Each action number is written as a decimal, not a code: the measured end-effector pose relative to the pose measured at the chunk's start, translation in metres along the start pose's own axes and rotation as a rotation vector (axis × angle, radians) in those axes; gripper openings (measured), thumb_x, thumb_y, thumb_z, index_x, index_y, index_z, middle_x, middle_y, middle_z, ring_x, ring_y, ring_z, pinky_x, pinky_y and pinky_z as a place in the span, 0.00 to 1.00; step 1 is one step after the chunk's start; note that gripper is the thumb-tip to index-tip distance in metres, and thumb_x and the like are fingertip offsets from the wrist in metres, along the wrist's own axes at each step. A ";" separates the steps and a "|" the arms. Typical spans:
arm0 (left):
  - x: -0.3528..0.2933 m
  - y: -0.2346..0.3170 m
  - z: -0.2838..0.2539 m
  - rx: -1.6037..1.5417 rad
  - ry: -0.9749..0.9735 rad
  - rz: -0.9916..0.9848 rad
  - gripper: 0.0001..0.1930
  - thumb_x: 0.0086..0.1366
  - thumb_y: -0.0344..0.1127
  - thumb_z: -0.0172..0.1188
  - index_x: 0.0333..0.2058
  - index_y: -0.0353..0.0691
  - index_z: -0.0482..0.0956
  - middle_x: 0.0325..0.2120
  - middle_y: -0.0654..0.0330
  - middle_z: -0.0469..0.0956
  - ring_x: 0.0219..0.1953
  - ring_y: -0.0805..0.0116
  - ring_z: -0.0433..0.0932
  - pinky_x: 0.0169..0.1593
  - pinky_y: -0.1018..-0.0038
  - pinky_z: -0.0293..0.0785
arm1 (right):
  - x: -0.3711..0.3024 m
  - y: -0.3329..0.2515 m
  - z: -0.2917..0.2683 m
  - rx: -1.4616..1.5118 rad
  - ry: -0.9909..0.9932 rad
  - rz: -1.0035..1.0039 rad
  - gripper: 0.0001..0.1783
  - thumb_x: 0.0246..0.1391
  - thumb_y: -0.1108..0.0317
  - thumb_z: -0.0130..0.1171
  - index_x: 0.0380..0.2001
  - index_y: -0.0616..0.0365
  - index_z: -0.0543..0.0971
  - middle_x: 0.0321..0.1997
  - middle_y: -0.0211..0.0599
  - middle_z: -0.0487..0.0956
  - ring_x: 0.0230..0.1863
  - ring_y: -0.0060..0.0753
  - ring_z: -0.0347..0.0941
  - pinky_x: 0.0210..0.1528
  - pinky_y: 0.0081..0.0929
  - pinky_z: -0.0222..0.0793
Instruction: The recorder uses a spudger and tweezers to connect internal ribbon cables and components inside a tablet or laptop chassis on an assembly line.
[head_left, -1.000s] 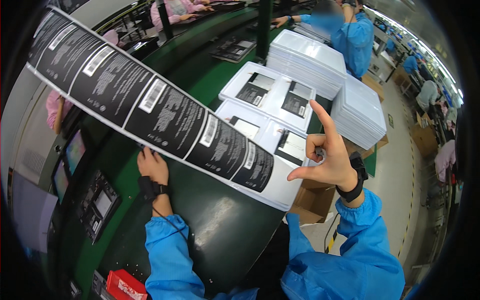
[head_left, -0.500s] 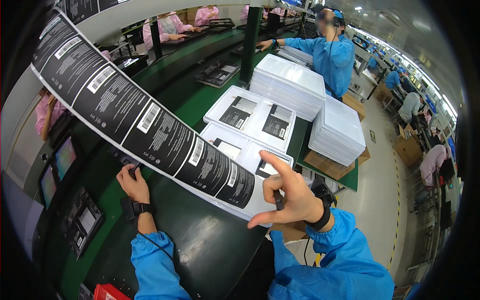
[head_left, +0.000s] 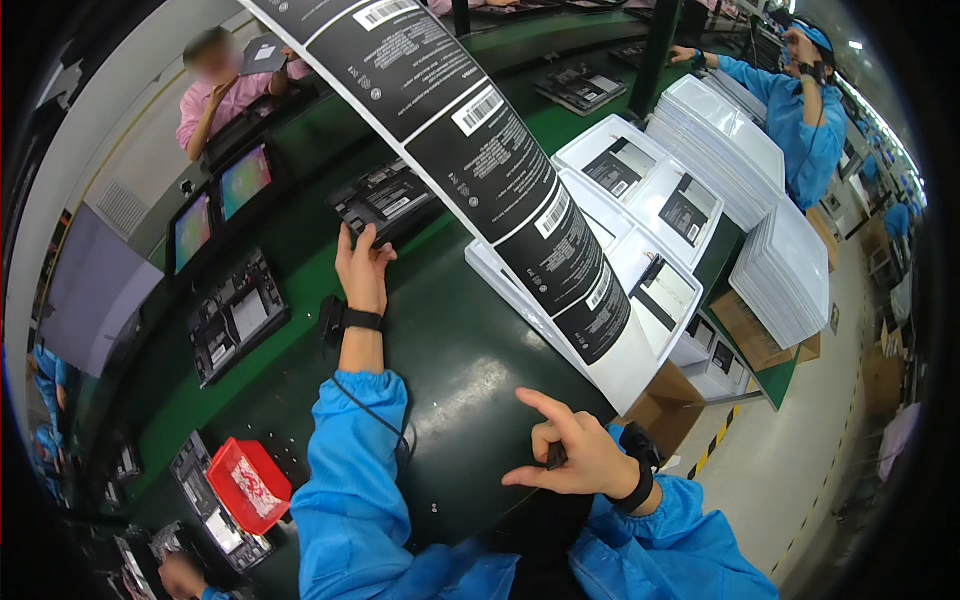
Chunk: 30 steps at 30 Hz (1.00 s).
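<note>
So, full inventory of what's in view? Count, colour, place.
label strip: 1, black and white, slanting down from top centre
bench: 1, dark green, centre
trays: at least 2, white, right of centre
flat packs: at least 4, black and silver, in trays
tray stacks: at least 2, white, right
boxes: several, brown, right
opened devices: at least 4, black, left and top
lit screens: 2, multicoloured, left
bin: 1, red, lower left
people: several, pink or blue clothing, mostly background
small thing: 1, black, lower centre
sleeves: 2, blue, bottom
wristbands: 2, black, on wrists
left grip: 1, bare, by an opened device
right grip: 1, bare, around small thing
</note>
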<state>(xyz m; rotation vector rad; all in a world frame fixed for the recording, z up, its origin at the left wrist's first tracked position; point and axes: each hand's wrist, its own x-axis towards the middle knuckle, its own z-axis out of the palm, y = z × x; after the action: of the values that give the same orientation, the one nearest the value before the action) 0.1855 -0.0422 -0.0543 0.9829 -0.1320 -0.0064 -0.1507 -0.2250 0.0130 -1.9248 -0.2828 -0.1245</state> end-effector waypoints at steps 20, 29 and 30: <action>-0.370 0.119 -0.073 0.902 0.154 -0.390 0.23 0.69 0.30 0.62 0.61 0.31 0.76 0.26 0.51 0.84 0.23 0.60 0.84 0.30 0.68 0.82 | -0.012 0.086 -0.041 0.277 0.372 0.161 0.20 0.68 0.70 0.56 0.58 0.72 0.75 0.26 0.24 0.70 0.29 0.18 0.66 0.34 0.18 0.62; -0.207 0.088 0.008 1.561 -0.389 0.366 0.24 0.57 0.35 0.74 0.51 0.31 0.81 0.46 0.48 0.83 0.49 0.47 0.80 0.53 0.62 0.76 | -0.009 0.078 -0.045 0.194 0.394 0.081 0.30 0.75 0.49 0.46 0.52 0.72 0.78 0.27 0.30 0.71 0.32 0.23 0.66 0.42 0.27 0.64; -0.197 0.074 0.004 1.494 -0.419 0.338 0.20 0.58 0.38 0.73 0.46 0.33 0.84 0.41 0.50 0.83 0.44 0.49 0.81 0.48 0.63 0.78 | -0.011 0.074 -0.048 0.191 0.389 0.076 0.30 0.75 0.49 0.46 0.52 0.72 0.78 0.27 0.30 0.71 0.32 0.23 0.66 0.42 0.27 0.64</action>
<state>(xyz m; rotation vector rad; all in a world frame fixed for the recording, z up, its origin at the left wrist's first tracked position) -0.0148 0.0084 -0.0118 2.4307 -0.7568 0.2269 -0.1401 -0.2968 -0.0391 -1.6775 0.0390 -0.4017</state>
